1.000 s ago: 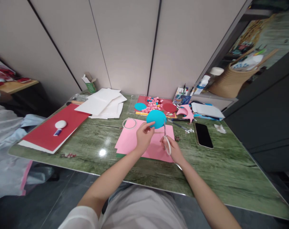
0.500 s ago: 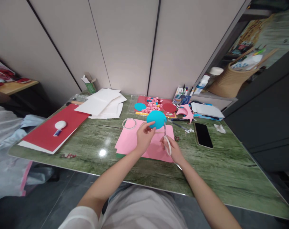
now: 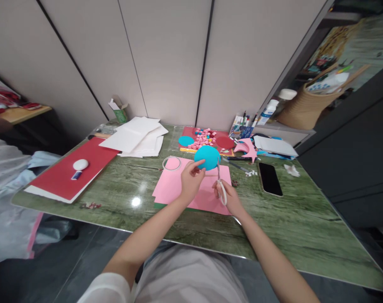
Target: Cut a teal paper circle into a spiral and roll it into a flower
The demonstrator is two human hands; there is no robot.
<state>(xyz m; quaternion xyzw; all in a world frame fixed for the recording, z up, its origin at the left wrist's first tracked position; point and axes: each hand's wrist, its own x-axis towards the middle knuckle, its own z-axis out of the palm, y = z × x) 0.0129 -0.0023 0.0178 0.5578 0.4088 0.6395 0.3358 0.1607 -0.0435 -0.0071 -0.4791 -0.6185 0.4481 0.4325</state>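
My left hand (image 3: 191,180) pinches the lower left edge of a round blue paper piece (image 3: 207,156), holding it up over a pink paper sheet (image 3: 172,187). My right hand (image 3: 227,198) grips white-handled scissors (image 3: 220,183), blades pointing up at the right edge of the blue piece. Both hands hover above the green wood-grain table (image 3: 289,223).
A tape ring (image 3: 171,163) lies left of the hands. Behind are pink and blue paper scraps (image 3: 204,138), white sheets (image 3: 137,135), pens (image 3: 242,122) and a black phone (image 3: 269,179). A red board (image 3: 68,176) with a white object sits far left. A basket (image 3: 308,105) stands on a shelf.
Almost nothing has moved. The blue piece has shifted very slightly in my left hand; the scissors stay at its right edge.
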